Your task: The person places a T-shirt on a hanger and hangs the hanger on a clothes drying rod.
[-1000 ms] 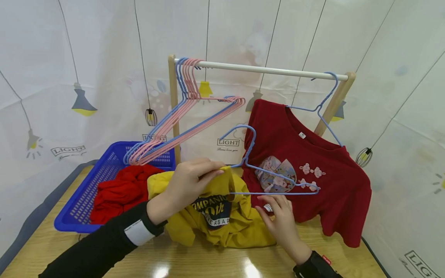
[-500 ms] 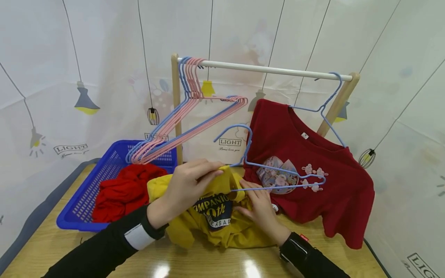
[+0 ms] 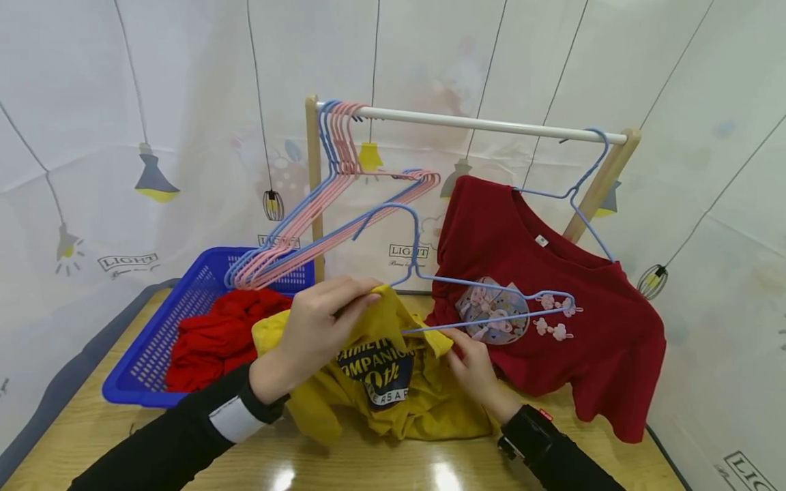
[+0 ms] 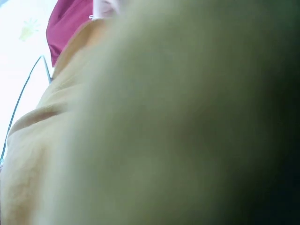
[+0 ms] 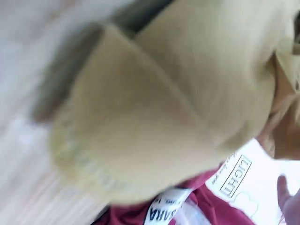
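Observation:
A yellow T-shirt (image 3: 430,409) with a dark printed badge lies bunched on the table, its upper edge lifted. My left hand (image 3: 313,334) pinches that raised edge between thumb and fingers. One side of a blue clothes hanger (image 3: 417,235) is inside the shirt; its hook and other arm stick out to the right. My right hand (image 3: 475,372) pinches the shirt's edge on the right, just below the hanger's bottom bar. Blurred shirt cloth (image 5: 140,122) covers much of the right wrist view. The left wrist view is mostly blocked by a blurred shape.
A dark red T-shirt (image 3: 577,341) hangs on a blue hanger at the right of a white rail (image 3: 454,119) with wooden posts. Several pink and blue hangers (image 3: 295,218) hang at its left. A blue basket (image 3: 132,368) holds bright red cloth (image 3: 215,334).
My right hand has come left from under the hanger's free arm and now holds the yellow T-shirt's edge, drawing it right. The hanger's hook has tilted up and left.

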A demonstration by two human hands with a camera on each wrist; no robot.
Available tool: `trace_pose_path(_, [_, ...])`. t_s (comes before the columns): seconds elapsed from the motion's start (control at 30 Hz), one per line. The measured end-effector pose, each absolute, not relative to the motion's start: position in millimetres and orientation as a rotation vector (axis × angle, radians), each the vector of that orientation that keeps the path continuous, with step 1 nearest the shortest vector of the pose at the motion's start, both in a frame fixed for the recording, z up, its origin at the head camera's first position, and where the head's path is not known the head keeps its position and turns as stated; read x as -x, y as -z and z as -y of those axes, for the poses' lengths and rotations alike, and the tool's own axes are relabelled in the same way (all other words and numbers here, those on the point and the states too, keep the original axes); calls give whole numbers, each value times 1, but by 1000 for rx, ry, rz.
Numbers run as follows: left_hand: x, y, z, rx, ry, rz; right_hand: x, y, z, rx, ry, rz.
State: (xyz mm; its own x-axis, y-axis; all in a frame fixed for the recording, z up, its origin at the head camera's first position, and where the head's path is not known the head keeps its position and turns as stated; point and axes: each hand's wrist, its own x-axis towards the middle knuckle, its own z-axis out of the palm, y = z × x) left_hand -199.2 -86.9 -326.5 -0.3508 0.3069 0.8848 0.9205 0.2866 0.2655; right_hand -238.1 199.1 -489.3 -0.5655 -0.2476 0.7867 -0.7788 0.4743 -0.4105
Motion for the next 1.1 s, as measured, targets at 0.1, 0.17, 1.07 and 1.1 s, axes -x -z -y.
trace_pose_path(0.1, [201,327,89,1091,1039,1808,232,483,-208,-848,-1201,2020])
trace_pose_path(0.17, [202,328,90,1069,1021,1813,229,478,-213,-852,-1251,1987])
trace_pose_path(1.07, [199,325,101,891,920,1922,180,376,-266,-1109,-1649,2147])
trace_pose_path(1.1, [199,326,102,896,913,1937,181,377,-268,-1086,-1655,2202])
